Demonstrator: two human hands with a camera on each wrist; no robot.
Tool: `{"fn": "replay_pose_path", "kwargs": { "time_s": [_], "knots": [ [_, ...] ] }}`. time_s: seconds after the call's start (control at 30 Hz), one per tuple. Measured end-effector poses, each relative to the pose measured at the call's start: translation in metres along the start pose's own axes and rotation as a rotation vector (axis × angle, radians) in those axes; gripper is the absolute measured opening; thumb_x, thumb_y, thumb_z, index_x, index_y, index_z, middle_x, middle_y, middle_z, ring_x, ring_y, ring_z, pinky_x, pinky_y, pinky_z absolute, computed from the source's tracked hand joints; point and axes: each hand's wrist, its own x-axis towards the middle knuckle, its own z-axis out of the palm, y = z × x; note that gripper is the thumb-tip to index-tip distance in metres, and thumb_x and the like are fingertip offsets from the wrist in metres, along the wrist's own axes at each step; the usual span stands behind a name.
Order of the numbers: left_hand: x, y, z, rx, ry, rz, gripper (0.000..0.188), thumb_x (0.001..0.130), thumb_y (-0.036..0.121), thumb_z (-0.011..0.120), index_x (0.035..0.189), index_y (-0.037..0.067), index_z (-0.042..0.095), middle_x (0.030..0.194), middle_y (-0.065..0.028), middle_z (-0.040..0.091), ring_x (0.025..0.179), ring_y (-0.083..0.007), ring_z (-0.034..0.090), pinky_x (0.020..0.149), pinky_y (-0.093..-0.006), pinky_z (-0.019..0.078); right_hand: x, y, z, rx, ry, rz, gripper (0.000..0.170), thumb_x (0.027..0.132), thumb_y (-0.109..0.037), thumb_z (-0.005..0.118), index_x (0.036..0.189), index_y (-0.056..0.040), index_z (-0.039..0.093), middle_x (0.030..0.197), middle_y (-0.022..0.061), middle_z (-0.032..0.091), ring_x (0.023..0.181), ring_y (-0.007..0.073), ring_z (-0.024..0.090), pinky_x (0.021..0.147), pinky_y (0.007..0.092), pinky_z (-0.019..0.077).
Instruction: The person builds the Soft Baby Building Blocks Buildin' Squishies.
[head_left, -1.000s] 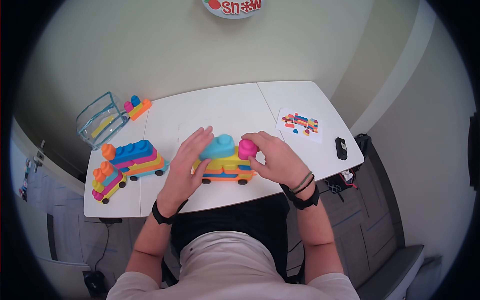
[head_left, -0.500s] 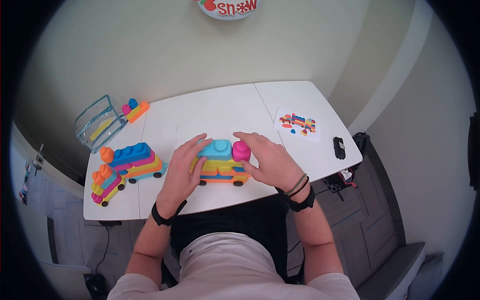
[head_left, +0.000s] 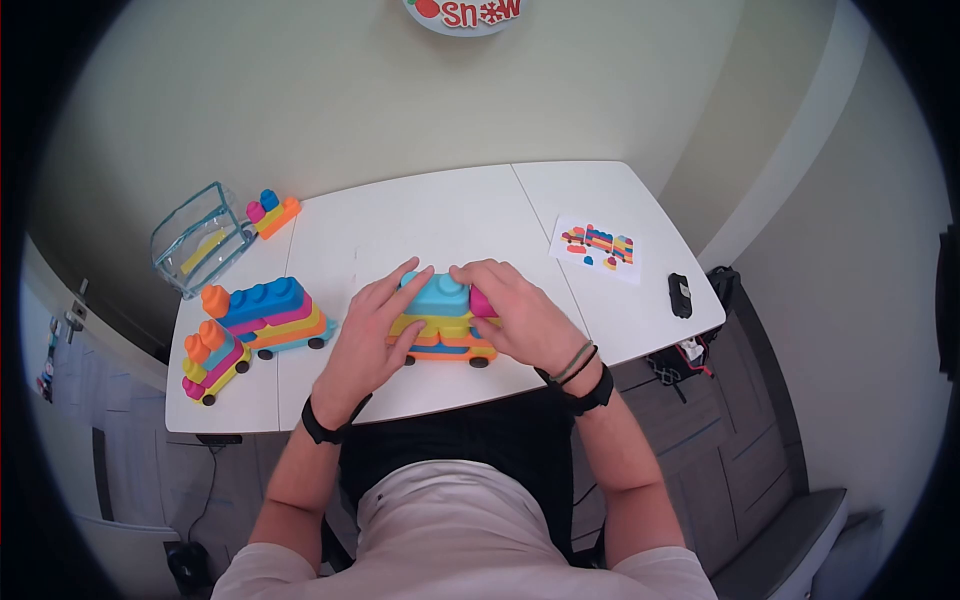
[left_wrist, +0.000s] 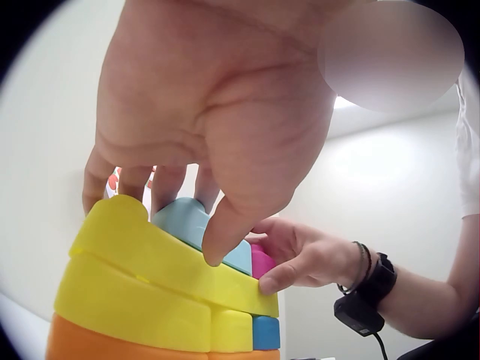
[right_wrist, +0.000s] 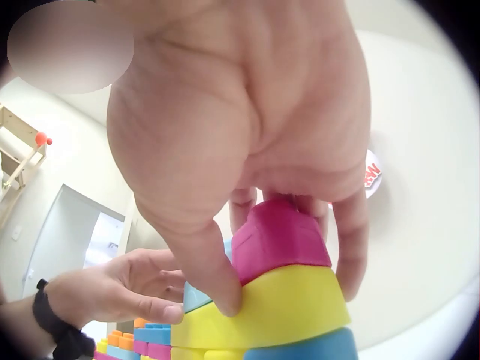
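Note:
A toy car of stacked building blocks (head_left: 449, 340) stands on wheels at the table's front, orange and blue below, yellow above. On top sit a light blue block (head_left: 437, 291) and, at its right, a pink block (right_wrist: 276, 238). My left hand (head_left: 375, 327) spans the light blue block from the left, fingers behind it, thumb on the near side at the yellow layer. With my right hand (head_left: 528, 318) I straddle the pink block, fingers behind, thumb (right_wrist: 223, 289) at its lower near edge. My palm hides much of the pink block in the head view.
Two more block vehicles, a larger one (head_left: 272, 318) and a smaller one (head_left: 217, 362), stand at the left. Behind them are a clear case (head_left: 203, 240) and several loose blocks (head_left: 272, 215). A picture sheet (head_left: 597, 248) and a black device (head_left: 680, 296) lie at the right.
My right hand has moved left over the pink block, its fingertips now reaching the light blue block. The light blue block, tilted earlier, now sits level. My left hand stays nearly in place.

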Motion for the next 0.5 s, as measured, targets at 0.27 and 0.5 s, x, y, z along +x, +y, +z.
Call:
{"fn": "replay_pose_path", "kwargs": {
  "time_s": [0.27,0.5],
  "knots": [
    [0.003,-0.004,-0.004,0.018,-0.097,-0.035,0.074,0.094,-0.001,0.073,0.164,0.016,0.053,0.172,-0.0136,0.049,0.144,-0.0404,0.056,0.125,-0.0499,0.0412,0.000,0.000,-0.005,0.040,-0.021,0.040,0.059,0.087,0.001,0.079,0.142,-0.0054,0.060,0.132,0.0158,0.065,0.124,0.0399,0.063,0.105,0.0465,0.0562],
    [0.001,0.004,-0.019,-0.218,-0.013,-0.022,0.081,0.089,-0.004,0.077,0.165,0.011,0.051,0.173,-0.0159,0.047,0.155,-0.0388,0.050,0.128,-0.0467,0.0402,0.001,0.001,-0.004,0.013,-0.022,0.035,0.059,0.088,0.001,0.079,0.143,-0.0054,0.060,0.129,0.0148,0.066,0.122,0.0394,0.064,0.103,0.0462,0.0571]
  ]
}}
